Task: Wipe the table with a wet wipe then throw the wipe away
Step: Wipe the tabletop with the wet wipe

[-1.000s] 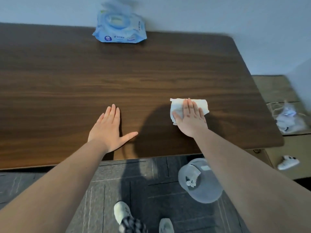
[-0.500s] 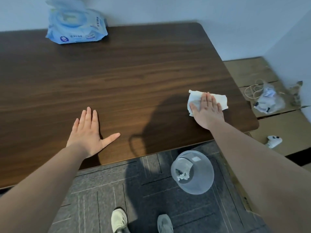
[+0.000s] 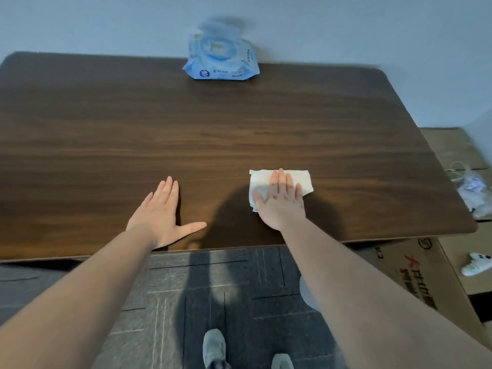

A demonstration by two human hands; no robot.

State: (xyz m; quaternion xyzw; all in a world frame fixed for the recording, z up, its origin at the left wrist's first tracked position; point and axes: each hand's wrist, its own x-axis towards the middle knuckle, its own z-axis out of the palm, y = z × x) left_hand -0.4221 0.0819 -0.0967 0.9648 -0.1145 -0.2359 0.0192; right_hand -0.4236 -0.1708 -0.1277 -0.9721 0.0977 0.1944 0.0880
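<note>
A white wet wipe [image 3: 302, 179] lies flat on the dark wooden table [image 3: 239, 123], right of centre near the front edge. My right hand [image 3: 279, 201] presses flat on the wipe, fingers together, covering its near left part. My left hand [image 3: 162, 214] rests palm down on the bare wood to the left, fingers together and thumb spread, holding nothing. A translucent bin [image 3: 308, 294] on the floor under the table's front edge is mostly hidden behind my right forearm.
A blue pack of wet wipes [image 3: 221, 62], lid up, sits at the table's far edge against the wall. Cardboard boxes [image 3: 415, 265] stand to the right with a plastic bag [image 3: 476, 193] and a white controller [image 3: 476, 265]. My shoes [image 3: 214, 347] are on grey carpet tiles.
My right hand has slid the wipe back to the left from near the table's right end. My view has swung left, and my forearm now covers most of the bin.
</note>
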